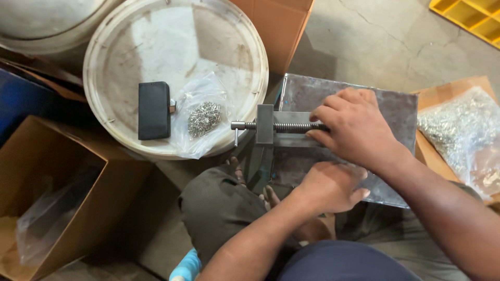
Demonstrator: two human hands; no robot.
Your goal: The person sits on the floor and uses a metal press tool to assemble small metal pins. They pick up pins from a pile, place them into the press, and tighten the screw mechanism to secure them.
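A small steel vise [266, 125] with a threaded screw and a crank pin at its left end lies on a grey metal plate [398, 106]. My right hand [357, 127] rests over the vise's right part, fingers curled on the screw; what is under the palm is hidden. My left hand [328, 186] is closed at the plate's near edge, below the right hand; I cannot tell whether it holds anything.
A white round lid [130, 39] at the left carries a black block [154, 110] and a clear bag of small metal pins [203, 118]. An open cardboard box [78, 208] stands at lower left. A bag of shiny metal parts [463, 135] sits at right on cardboard. A yellow crate [471, 15] is at top right.
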